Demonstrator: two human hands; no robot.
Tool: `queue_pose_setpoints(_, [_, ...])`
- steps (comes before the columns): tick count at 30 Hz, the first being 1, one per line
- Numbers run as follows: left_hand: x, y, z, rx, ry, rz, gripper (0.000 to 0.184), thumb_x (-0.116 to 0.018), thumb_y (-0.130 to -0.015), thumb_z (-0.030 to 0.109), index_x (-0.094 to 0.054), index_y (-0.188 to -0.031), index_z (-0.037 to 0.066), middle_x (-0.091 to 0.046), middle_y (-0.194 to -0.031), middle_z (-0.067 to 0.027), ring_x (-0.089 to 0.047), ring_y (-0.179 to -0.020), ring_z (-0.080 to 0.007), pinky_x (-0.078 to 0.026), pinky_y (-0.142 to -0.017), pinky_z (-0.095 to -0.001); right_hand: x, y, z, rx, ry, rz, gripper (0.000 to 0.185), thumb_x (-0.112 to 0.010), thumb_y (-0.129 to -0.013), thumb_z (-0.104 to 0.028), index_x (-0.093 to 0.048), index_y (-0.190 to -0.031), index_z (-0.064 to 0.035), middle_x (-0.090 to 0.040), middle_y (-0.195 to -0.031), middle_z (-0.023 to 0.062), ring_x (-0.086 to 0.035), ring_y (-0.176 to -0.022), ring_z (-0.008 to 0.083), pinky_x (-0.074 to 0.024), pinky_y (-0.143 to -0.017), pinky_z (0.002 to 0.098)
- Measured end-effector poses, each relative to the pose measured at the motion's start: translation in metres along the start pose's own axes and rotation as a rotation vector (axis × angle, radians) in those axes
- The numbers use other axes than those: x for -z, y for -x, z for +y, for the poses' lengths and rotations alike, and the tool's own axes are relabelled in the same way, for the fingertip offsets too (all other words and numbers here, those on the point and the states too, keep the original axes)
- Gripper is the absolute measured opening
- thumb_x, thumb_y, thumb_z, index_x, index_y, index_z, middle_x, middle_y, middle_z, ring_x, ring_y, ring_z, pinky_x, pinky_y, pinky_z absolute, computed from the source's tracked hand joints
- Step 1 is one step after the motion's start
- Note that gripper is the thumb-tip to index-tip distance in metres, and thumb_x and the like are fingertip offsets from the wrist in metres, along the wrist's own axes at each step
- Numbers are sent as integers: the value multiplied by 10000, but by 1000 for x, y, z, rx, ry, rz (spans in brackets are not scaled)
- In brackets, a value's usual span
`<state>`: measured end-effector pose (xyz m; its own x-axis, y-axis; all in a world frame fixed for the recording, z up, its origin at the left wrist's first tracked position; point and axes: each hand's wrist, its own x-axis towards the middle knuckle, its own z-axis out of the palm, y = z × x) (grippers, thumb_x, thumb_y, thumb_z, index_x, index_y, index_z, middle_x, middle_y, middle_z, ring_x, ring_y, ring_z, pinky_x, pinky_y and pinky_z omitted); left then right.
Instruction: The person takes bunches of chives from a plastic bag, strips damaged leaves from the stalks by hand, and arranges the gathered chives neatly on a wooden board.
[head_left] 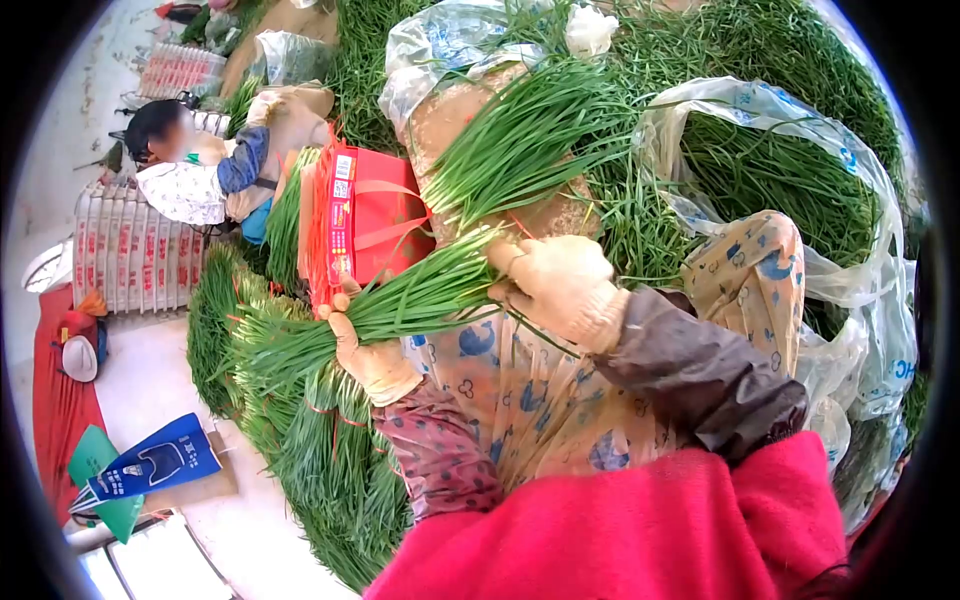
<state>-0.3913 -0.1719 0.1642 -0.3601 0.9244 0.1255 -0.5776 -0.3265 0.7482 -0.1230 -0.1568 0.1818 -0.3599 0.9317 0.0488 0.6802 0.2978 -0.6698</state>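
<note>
A bunch of garlic chives [425, 290] lies across my lap, its pale ends toward the right. My left hand [372, 358], in a beige glove, is closed around the leafy part of it from below. At the pale end my right hand [565, 290], gloved too, has its fingers curled against the stems. A few loose blades hang beneath those fingers. Beyond my hands, a larger pile of loose chives [530, 135] rests on a brown board [440, 130]. A red bag [385, 215] with orange-red ties [322, 235] along its edge stands just past my left hand.
Tied chive bundles [335, 450] are heaped at left. Clear plastic bags [860, 330] of chives stand at right, beside my patterned apron [500, 370]. A co-worker [190, 175] sits at upper left near stacked white crates [135, 250]. A blue cardboard piece [160, 460] lies lower left.
</note>
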Motion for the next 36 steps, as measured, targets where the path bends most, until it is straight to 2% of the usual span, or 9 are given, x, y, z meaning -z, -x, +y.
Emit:
queue_pose_setpoints(4, [-3,3,4,126,-64,75,157,-540,-965,213,-601,-1023,80,-635,-958,5,-469,-1250,-241,-316,-1047,-673,-22,-6,13,245,139,152,177,-636,-744,-188,-594,-886,-91,-642,-714,87,-660,-679,285,-515,-560,405])
queue_pose_setpoints(8, [10,6,14,178,24,57,192,-544,-963,239,-599,-990,57,-642,-948,6,-453,-1265,-241,-319,-1043,-678,-4,-9,46,-365,204,-246,190,-643,-755,-158,-680,-913,-61,-683,-765,134,-688,-756,302,-544,-636,385])
queue_pose_setpoints(12, [18,13,20,64,-2,58,146,-549,-959,228,-572,-1006,92,-616,-964,5,-441,-1271,-252,-322,-1018,-707,-3,22,101,-432,415,-427,235,-690,-738,-168,-704,-945,-59,-700,-875,135,-688,-811,291,-551,-679,389])
queue_pose_setpoints(16, [15,18,22,42,53,-25,128,-543,-960,213,-565,-1022,103,-614,-974,-6,-452,-1260,-266,-319,-1016,-711,8,37,62,-250,-263,16,295,-673,-788,-207,-652,-1067,-112,-643,-1073,125,-640,-919,309,-523,-783,396])
queue_pose_setpoints(22, [2,26,24,62,87,-37,134,-551,-957,208,-578,-1045,111,-621,-979,-9,-478,-1236,-255,-315,-1019,-709,8,26,2,471,81,246,340,-704,-716,-169,-646,-1050,-180,-523,-1283,95,-575,-1043,302,-498,-824,421])
queue_pose_setpoints(28, [1,37,29,112,76,-30,117,-557,-953,213,-597,-1008,118,-615,-975,1,-488,-1223,-252,-321,-1023,-702,5,30,4,508,97,167,226,-680,-693,-132,-661,-918,-131,-650,-955,54,-623,-902,252,-520,-767,371])
queue_pose_setpoints(30, [8,38,33,96,55,14,126,-563,-950,229,-579,-993,111,-589,-982,10,-485,-1222,-240,-336,-1018,-699,8,33,18,386,184,224,207,-668,-704,-119,-666,-910,-116,-651,-958,69,-628,-878,253,-528,-752,378])
queue_pose_setpoints(34, [17,37,41,2,-3,64,234,-535,-970,255,-540,-979,21,-589,-972,-6,-497,-1208,-252,-382,-1003,-673,28,43,61,-389,523,-536,288,-679,-777,-191,-661,-1031,-57,-650,-1000,113,-618,-994,274,-511,-815,392])
queue_pose_setpoints(36, [13,38,40,-74,-32,61,253,-543,-965,283,-528,-992,32,-573,-1025,-11,-490,-1203,-243,-384,-1018,-652,31,60,64,-466,501,-523,430,-700,-773,-290,-639,-1111,-30,-635,-1048,155,-611,-1034,291,-505,-843,402])
